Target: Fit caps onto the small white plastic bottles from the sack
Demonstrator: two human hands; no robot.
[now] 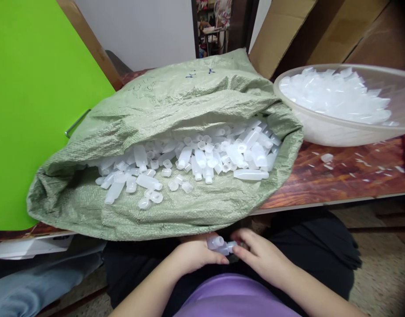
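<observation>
Hands are meeting low over the lap, the left hand point(192, 254) and right hand point(260, 255) both pinching small translucent plastic vials point(220, 245) between closed fingertips, just below the open green woven sack point(176, 110) that is spilling more vials across the wooden table point(337, 176).

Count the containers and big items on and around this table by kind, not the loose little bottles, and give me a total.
Green woven sack of small plastic bottles: 1
Clear plastic bowl heaped with translucent pieces: 1
Cardboard boxes behind the bowl: 2
Bright green board: 1
Total: 5
The little bottles in the sack are too many to count; the hands hold a couple more.
</observation>
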